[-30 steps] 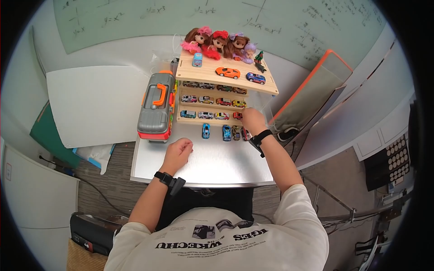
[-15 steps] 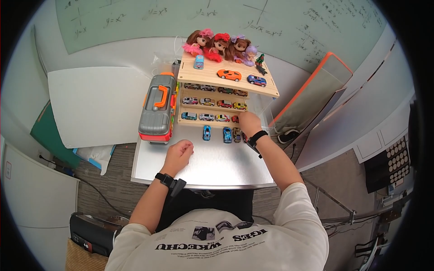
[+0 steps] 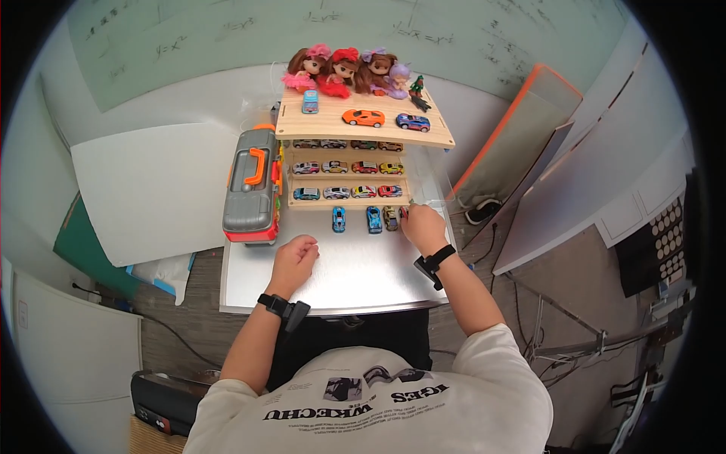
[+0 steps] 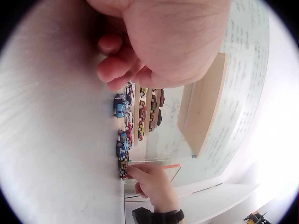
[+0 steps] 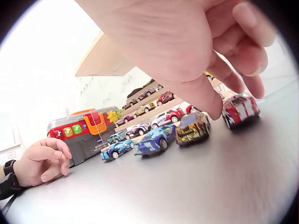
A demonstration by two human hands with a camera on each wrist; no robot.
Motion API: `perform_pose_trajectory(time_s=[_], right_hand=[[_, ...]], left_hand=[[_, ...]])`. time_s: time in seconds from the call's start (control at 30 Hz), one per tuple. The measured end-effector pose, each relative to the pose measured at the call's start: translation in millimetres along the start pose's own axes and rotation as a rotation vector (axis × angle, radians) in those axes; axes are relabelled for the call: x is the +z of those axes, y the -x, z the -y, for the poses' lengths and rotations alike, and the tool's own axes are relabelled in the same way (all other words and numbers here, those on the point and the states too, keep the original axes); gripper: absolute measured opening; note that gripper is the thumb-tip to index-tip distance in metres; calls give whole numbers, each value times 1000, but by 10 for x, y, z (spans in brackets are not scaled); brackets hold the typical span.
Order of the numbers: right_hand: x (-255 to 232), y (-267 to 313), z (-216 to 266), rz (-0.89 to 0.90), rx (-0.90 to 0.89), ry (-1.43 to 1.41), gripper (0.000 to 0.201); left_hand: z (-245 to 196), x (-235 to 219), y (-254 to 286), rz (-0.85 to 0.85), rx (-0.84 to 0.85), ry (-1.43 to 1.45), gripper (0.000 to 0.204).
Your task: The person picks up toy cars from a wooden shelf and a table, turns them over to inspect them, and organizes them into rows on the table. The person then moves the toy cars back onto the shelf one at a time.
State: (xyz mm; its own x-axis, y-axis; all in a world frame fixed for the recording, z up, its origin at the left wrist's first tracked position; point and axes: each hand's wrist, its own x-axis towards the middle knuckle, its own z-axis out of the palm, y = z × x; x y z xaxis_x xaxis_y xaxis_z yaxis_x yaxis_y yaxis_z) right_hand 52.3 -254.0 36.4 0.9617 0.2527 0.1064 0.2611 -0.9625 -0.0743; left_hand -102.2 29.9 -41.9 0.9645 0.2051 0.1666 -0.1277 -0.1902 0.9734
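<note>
My right hand (image 3: 425, 229) is low at the right end of a row of toy cars on the silver table. Its thumb and fingers pinch a red toy car with white stripes (image 5: 241, 111), which stands on the tabletop. Left of it are a gold-and-black car (image 5: 193, 128), a blue-and-purple car (image 5: 156, 141) and a light blue car (image 3: 339, 219). Behind them, a stepped wooden rack (image 3: 344, 205) carries rows of toy cars, with a red car (image 3: 389, 191) at the lowest step's right end. My left hand (image 3: 295, 259) rests on the table, loosely curled around nothing.
A grey toolbox (image 3: 253, 189) with an orange handle stands left of the rack. The wooden top shelf (image 3: 325, 125) overhangs the rack and bears dolls (image 3: 344, 72), an orange car (image 3: 364, 118) and other toys. An orange-edged panel (image 3: 503, 132) leans at the right.
My right hand has come down from the right end of the rack's lowest step to the striped car on the table. The red car there is now uncovered. My left hand stays put.
</note>
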Motion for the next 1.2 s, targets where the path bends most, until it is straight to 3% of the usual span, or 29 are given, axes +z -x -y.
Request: perform_pose_trajectory(time_s=[0.13,0.3,0.37,0.4,0.5,0.53,0.63,0.9,1.0,1.07,1.2], right_hand=[[186,77,-169,-31,43,-101,22],[-7,506,-251,-23,111,-280,31],[82,712,-333,-11,103,-428,34],[132,811,-351,-10,119,-437,34],[267,1049,-387,190,286,-1168,23],[364,1113,-388,184,296,-1175,23],[666,1221,-359,-54,235,-1401,20],[628,1213,-344,-23,201,-1310,20],[646,1252,-316,-54,164,-1276,21],[644,1267,-289,-133,114,-1148,23],[539,1268,-245,-157,91,-1032,25]], left_hand=[[-43,4,9,-12,-65,9,14],[-32,42,-66,-33,-90,-27,15],[53,44,-147,-17,-17,-346,24],[-82,84,-182,-1,-16,-355,24],[-338,273,-372,-19,7,-599,33],[-331,335,-447,-39,64,-698,37],[-441,541,-632,-56,111,-873,43],[-519,634,-731,-25,-13,-1046,36],[-531,495,-577,-124,-92,-1080,32],[-468,396,-503,-240,-88,-1135,33],[-318,326,-495,-296,-49,-1189,27]])
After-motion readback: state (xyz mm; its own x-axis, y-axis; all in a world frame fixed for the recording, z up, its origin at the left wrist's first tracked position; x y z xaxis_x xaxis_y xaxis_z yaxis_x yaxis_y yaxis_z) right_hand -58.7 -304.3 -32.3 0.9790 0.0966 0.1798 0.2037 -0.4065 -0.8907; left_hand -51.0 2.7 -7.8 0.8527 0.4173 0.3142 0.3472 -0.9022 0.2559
